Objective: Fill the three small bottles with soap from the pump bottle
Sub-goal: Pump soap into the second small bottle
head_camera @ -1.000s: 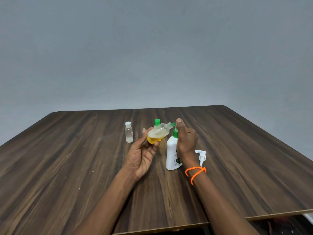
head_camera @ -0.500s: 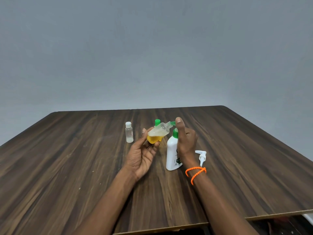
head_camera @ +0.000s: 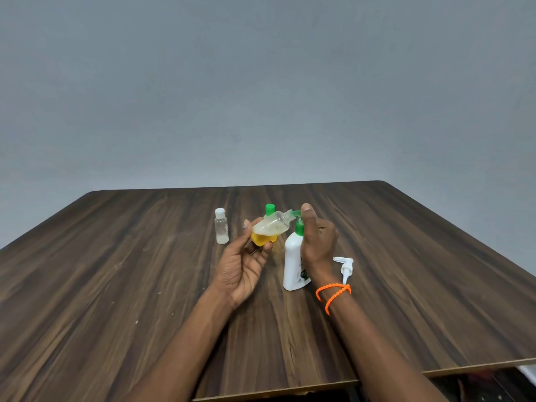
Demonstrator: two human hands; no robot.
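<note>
Soft, even, dim light — faint shadows on the table (head_camera: 116, 285), slight overall blur, wide-angle bowing at edges.

Very little separates this moment from a second ago. Our right hand (head_camera: 317, 242) has drifted slightly up and away from us, so the thumb tip (head_camera: 307, 209) now sits a touch higher beside the neck of the tilted small bottle (head_camera: 272, 229). That bottle, held in our left hand (head_camera: 243, 268), has tipped a shade further over, and the yellow soap (head_camera: 262, 238) pooled at its base has settled accordingly.
</note>
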